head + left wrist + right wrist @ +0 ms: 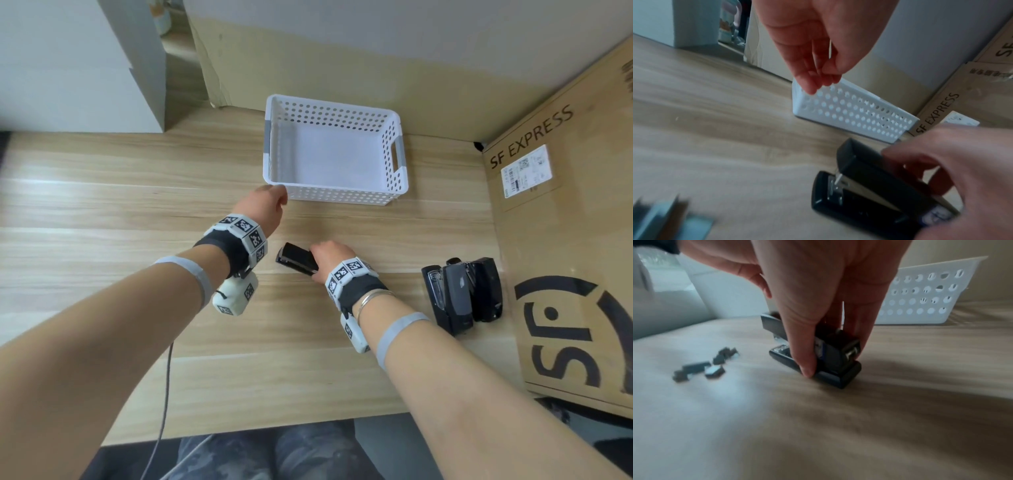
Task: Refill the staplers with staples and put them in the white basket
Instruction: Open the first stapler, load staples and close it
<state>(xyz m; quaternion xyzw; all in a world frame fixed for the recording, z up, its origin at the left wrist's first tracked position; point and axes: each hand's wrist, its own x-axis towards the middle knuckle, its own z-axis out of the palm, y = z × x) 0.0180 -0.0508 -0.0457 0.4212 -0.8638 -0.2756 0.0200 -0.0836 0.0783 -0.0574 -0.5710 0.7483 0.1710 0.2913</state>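
A black stapler (296, 261) (869, 183) stands on the wooden table, its front pointing to the far left. My right hand (325, 253) (834, 356) grips its rear end between thumb and fingers. The white perforated basket (342, 197) (855, 113) (925, 293) sits beyond it with nothing inside. My left hand (265, 204) (818, 78) hovers above the table by the basket's near left corner; its fingers hang down close together, and nothing shows between them. Several short staple strips (701, 366) lie left of the stapler, hidden under my left wrist in the head view.
Several more black staplers (462, 294) are bunched at the right. Beside them a large SF EXPRESS cardboard box (565, 240) walls off the right side. Cardboard and a wall close the back. The table's front edge (274, 425) runs above my knees.
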